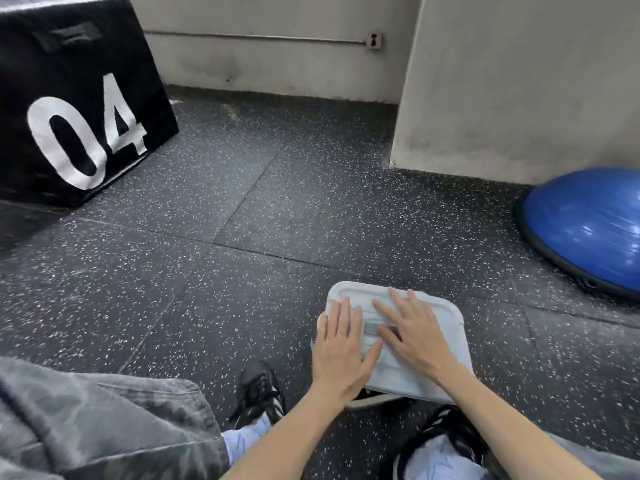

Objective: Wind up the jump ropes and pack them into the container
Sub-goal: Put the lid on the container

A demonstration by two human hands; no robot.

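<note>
While the speckled rubber floor point(242, 237) spreads well beyond the fingertips toward a black box marked 04 point(76, 109) and, off past the right fingers, a blue balance dome point(588, 230), the work sits directly under both palms. A pale lidded container point(443, 327) lies on the floor just ahead of the person's shoes point(258, 393), its lid on. No jump ropes can be seen; presumably they are inside, though the lid hides that.

Both hands lie flat on the lid, fingers straight and spread, gripping nothing. The left hand point(341, 351) covers the near left part, its fingertips short of the far rim. The right hand point(412, 330) lies across the middle, fingertips close to the far edge, its thumb next to a small grey patch at the lid's centre point(372, 329).

This looks like sealing the lid. To do it well, press down evenly, then move the fingers out to each corner and along the rim, since the centre alone may leave an edge unseated.
</note>
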